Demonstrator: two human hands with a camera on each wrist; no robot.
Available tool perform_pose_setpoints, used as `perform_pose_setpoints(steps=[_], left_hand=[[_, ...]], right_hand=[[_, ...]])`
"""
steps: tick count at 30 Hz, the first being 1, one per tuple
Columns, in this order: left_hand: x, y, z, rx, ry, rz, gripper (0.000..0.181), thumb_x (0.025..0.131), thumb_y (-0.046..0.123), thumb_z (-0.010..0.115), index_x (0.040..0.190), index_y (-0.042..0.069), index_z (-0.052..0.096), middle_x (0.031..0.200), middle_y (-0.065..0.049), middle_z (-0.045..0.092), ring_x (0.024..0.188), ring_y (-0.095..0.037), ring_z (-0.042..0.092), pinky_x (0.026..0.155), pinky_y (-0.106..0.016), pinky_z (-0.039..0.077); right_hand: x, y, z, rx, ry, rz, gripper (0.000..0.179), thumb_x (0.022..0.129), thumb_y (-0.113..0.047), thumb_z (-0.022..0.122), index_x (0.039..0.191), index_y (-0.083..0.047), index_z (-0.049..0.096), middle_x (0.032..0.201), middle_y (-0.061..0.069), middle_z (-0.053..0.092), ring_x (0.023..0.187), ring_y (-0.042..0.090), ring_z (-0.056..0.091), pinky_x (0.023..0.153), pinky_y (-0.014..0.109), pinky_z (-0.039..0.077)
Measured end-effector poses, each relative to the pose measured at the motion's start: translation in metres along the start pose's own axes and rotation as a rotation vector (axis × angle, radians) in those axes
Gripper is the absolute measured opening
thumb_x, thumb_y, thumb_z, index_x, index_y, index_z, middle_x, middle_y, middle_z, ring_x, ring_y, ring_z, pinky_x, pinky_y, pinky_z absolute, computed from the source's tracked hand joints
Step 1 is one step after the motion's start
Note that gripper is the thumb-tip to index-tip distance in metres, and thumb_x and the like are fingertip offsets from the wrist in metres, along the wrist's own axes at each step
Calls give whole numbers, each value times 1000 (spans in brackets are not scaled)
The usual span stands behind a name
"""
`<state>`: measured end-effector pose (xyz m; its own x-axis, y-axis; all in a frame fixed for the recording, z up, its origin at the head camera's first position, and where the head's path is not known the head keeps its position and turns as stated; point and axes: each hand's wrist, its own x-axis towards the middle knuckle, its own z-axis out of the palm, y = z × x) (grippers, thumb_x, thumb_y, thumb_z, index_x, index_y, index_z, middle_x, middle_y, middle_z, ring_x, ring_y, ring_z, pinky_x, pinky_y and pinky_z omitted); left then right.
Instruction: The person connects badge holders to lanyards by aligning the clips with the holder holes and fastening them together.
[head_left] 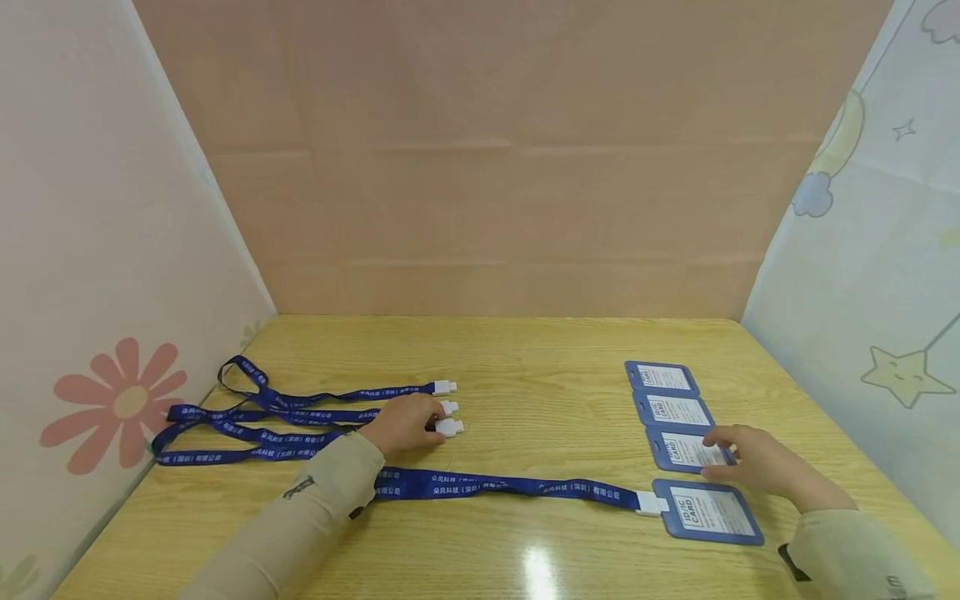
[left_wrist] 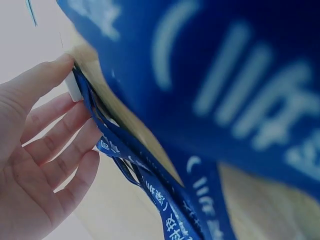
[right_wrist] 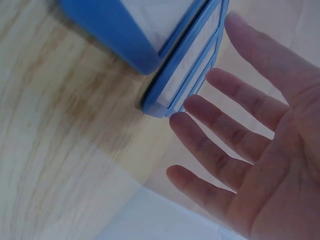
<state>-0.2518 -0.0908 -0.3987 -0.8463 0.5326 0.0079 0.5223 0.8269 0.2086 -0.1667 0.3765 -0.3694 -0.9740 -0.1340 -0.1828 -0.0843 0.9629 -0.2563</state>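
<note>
Lanyards (head_left: 285,456), blue with white print, lie on a wooden table (head_left: 540,433): three overlap at the left, their white clips (head_left: 444,387) pointing right. A fourth lanyard (head_left: 465,486) stretches across the front, its clip meeting the slot of a blue card holder (head_left: 711,512) at the right. Three more holders (head_left: 678,450) lie in a column behind that one. The left hand (head_left: 405,422) has thumb and fingertips closed about the nearest clip of the left group. The right hand (head_left: 757,467) is at the nearest holder of the column, fingers parted and loosely bent, with no firm hold; whether it touches is hard to tell. Good handling here would likely mean pinching the clip's body with its tip left free, lifting that strap clear of its neighbours, taking the holder by edges away from its slot, and lining slot and clip up level.
</note>
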Motion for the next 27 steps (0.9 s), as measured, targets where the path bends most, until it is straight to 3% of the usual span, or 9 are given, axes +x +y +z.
perform_pose_setpoints(steps=[8, 19, 27], left_hand=[[2, 3, -1, -3, 4, 8, 23, 79, 28, 73, 93, 10, 71, 74, 4, 57, 66, -10, 45, 62, -25, 36], [7, 9, -3, 13, -13, 9, 29, 79, 32, 73, 100, 12, 71, 83, 3, 65, 70, -10, 48, 70, -28, 43], [10, 14, -4, 17, -8, 29, 25, 79, 31, 73, 97, 13, 71, 78, 5, 63, 67, -10, 47, 66, -26, 39]], right_hand=[[0, -1, 2, -12, 12, -5, 48, 72, -34, 77, 104, -1, 61, 102, 22, 62, 88, 32, 60, 75, 49, 50], [-1, -2, 2, -21, 15, 13, 55, 72, -37, 77, 107, 1, 61, 106, 25, 61, 92, 36, 59, 78, 52, 48], [-1, -4, 2, -38, 23, 13, 52, 71, -36, 78, 106, 0, 61, 108, 26, 60, 95, 37, 57, 80, 53, 47]])
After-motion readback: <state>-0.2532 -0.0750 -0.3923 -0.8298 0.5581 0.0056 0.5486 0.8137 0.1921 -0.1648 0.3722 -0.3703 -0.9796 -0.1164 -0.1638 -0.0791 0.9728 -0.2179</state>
